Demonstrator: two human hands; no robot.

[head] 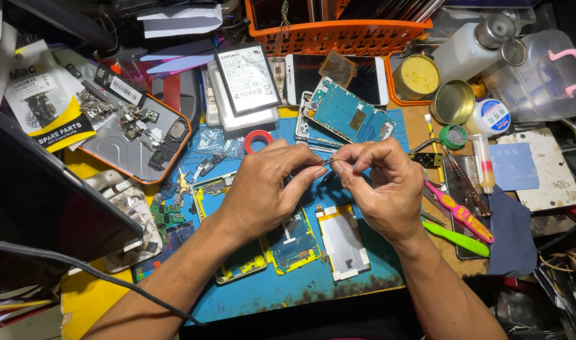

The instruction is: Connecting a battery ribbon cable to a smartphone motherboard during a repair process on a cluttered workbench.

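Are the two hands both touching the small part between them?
Touching. The head view shows left hand and right hand pinching the small part between fingertips.

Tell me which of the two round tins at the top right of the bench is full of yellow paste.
The left tin, beside the orange basket, holds the yellow paste. The other tin, lower and to its right, shows only a bare metal inside.

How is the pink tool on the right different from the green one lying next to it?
The pink tool lies higher on the bench and carries pale yellow patches; the green tool is one plain bright green. The pink tool's upper end lies beside the right hand, while the green tool's near end lies beside that wrist. Both are slim plastic tools, slanting the same way, untouched: both hands, the left hand too, pinch a tiny part.
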